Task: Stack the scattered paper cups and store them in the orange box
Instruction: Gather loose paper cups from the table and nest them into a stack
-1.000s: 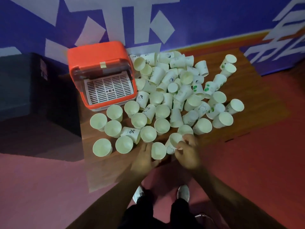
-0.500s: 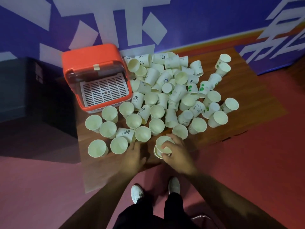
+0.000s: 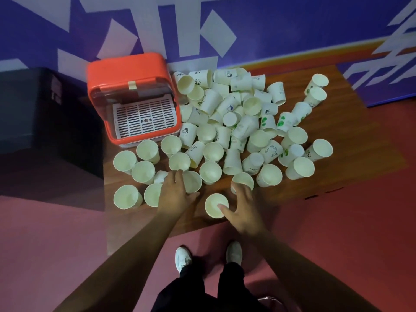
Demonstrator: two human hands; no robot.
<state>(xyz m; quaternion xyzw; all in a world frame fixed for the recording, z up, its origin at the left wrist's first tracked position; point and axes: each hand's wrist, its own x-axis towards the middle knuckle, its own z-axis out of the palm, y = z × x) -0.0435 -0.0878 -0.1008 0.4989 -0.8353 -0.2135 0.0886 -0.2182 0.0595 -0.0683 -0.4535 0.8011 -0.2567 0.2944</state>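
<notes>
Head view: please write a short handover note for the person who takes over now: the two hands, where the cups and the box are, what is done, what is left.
Left hand: open, fingers straight over the near upright cups, gripping none.
Right hand: open, spread; thumb at the rim of one upright cup.
Paper cups: scattered on the wooden table, some upright, many on their sides.
Orange box: back left, open, no cups visible inside.
Done: nothing stored. Left: stack all, then store.
</notes>
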